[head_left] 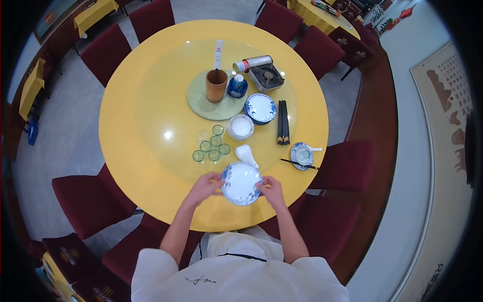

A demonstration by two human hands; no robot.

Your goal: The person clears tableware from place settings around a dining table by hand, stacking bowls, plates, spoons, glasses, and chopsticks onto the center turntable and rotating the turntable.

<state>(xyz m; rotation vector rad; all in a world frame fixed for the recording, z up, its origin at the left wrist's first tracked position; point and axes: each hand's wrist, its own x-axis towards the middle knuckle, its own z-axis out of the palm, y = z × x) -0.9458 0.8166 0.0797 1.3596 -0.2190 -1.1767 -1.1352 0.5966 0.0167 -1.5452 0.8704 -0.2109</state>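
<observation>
Between my two hands is a white plate (241, 183) with a blue floral rim, near the front edge of the round table. My left hand (205, 187) grips its left rim, fingers curled at the edge. On the opposite side my right hand (270, 191) pinches the right rim. Just beyond the plate lies a bunch of white spoons (246, 155). Several green-rimmed glasses (215, 142) stand ahead to the left. Past the spoons are stacked white bowls (241, 127) and a stack of blue-patterned plates (260, 107).
Black chopsticks (284, 123) lie to the right, near a place setting with a small plate (302, 165), bowl and spoon. Farther back are a bamboo cup (216, 85), a blue container (237, 86), a portable stove (266, 76) and a gas canister (252, 63). Maroon chairs (335, 163) ring the yellow table (136, 166).
</observation>
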